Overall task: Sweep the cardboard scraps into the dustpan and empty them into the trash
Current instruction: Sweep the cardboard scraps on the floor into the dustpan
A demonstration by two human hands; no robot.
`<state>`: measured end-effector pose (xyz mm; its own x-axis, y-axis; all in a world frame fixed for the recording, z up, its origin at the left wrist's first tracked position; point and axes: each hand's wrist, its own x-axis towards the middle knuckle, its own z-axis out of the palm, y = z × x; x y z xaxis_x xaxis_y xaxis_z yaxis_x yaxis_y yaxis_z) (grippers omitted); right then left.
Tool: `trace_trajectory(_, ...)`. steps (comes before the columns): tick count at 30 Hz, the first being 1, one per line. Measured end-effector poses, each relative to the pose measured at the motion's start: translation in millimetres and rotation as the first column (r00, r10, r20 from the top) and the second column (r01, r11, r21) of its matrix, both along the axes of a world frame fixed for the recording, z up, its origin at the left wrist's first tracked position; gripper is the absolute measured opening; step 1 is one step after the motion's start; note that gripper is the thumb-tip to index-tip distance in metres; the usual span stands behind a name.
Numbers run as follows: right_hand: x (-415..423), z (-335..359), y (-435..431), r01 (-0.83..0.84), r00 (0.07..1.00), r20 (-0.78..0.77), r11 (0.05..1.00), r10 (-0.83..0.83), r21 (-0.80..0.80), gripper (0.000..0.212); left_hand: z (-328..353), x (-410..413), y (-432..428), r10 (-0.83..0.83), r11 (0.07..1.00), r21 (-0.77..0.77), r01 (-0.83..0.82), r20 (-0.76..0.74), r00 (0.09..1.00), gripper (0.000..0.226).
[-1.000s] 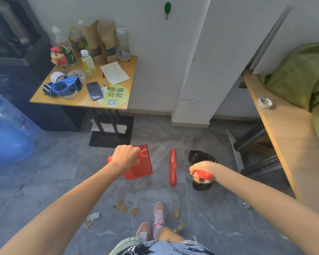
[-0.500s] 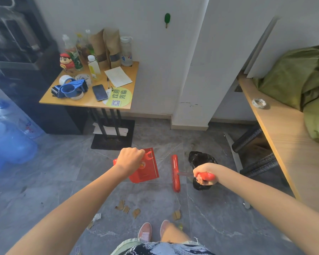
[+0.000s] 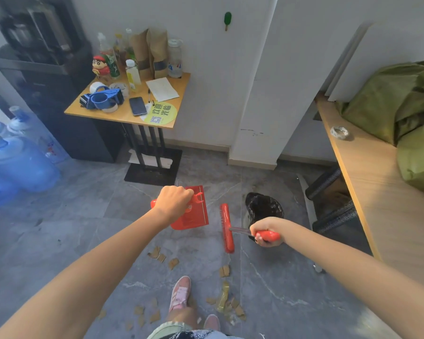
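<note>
My left hand [image 3: 173, 201] is closed on the handle of a red dustpan [image 3: 194, 214], held above the grey floor. A red brush [image 3: 227, 227] hangs beside it to the right, gripped at its handle by my right hand [image 3: 266, 231]. Brown cardboard scraps [image 3: 162, 256] lie on the floor below both tools, with more scraps [image 3: 227, 304] near my pink shoes [image 3: 180, 293]. A trash bin lined with a black bag [image 3: 263, 209] stands just beyond my right hand.
A small wooden table [image 3: 123, 116] with bottles, a phone and a tape dispenser stands at the back left on a black base [image 3: 152, 173]. Blue water jugs [image 3: 12, 162] sit at the far left. A long wooden bench [image 3: 382, 192] with green bags runs along the right; chair legs [image 3: 333, 201] are under it.
The view has shifted back and to the right, bringing more scraps near my feet into sight. Both hands keep their grips, the dustpan and brush staying side by side.
</note>
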<state>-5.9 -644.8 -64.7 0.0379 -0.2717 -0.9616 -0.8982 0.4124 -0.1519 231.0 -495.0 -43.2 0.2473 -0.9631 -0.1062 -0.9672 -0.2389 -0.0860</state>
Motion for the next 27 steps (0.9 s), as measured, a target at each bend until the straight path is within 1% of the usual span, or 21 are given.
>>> trace_trajectory(6, -38, 7, 33, -0.046, 0.998, 0.038, 0.999, 0.045, 0.009, 0.011, -2, -41, 36, 0.054, 0.998, 0.031, -0.054, 0.02, 0.998, 0.016)
trace_trajectory(12, -60, -14, 54, -0.147, 0.988, -0.047, 0.988, 0.149, 0.037, 0.014, -4, -68, 70, 0.102, 0.994, 0.032, -0.103, 0.02, 0.995, 0.024)
trace_trajectory(15, -69, -15, 67, -0.192, 0.979, -0.058, 0.981, 0.193, 0.03, 0.019, -11, -77, 87, 0.104, 0.993, 0.047, -0.105, 0.017, 0.994, 0.024)
trace_trajectory(19, -81, -14, 80, -0.229, 0.969, -0.095, 0.973, 0.228, 0.005, 0.019, -19, -84, 107, 0.11, 0.992, 0.066, -0.11, 0.007, 0.994, 0.025)
trace_trajectory(22, -87, -15, 90, -0.22, 0.97, -0.101, 0.975, 0.219, 0.005, 0.02, -26, -85, 120, 0.11, 0.992, 0.059, -0.109, -0.006, 0.994, 0.027)
trace_trajectory(27, -93, -25, 107, -0.144, 0.982, -0.117, 0.989, 0.146, 0.019, 0.023, -37, -84, 141, 0.099, 0.995, 0.024, -0.098, -0.033, 0.995, 0.028)
